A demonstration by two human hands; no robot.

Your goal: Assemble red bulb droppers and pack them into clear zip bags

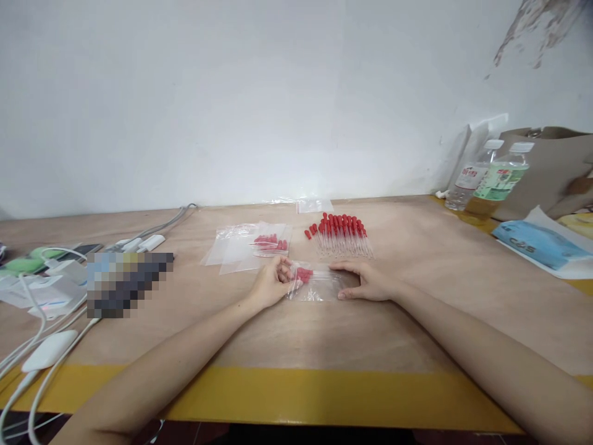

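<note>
Near edge: yellow strip (296, 395) along the table (324, 334) front, beneath both forearms; bare wood between it and the hands.

Left hand (271, 284): fingers closed on the left end of a small clear bag (317, 283), where the red bulbs of the droppers (303, 275) inside it bunch together.

Right hand (365, 281): flat and spread, palm down, pressing the bag's right end to the table.

Step in hand, as judged: droppers sit in the bag; flattening or sealing it appears under way. The next move likely calls for a steady pinch along the bag's mouth.

Just beyond the hands: loose row of red-bulbed droppers (343, 233), right of centre; filled bag (271, 243) on spare clear bags (236, 247), left of centre.

Left of the left hand: cables and chargers (46, 296), well apart. Right of the right hand: open table, then a blue packet (542, 244) and two bottles (491, 176).

Far: wall (231, 93) closes the table's back edge.
</note>
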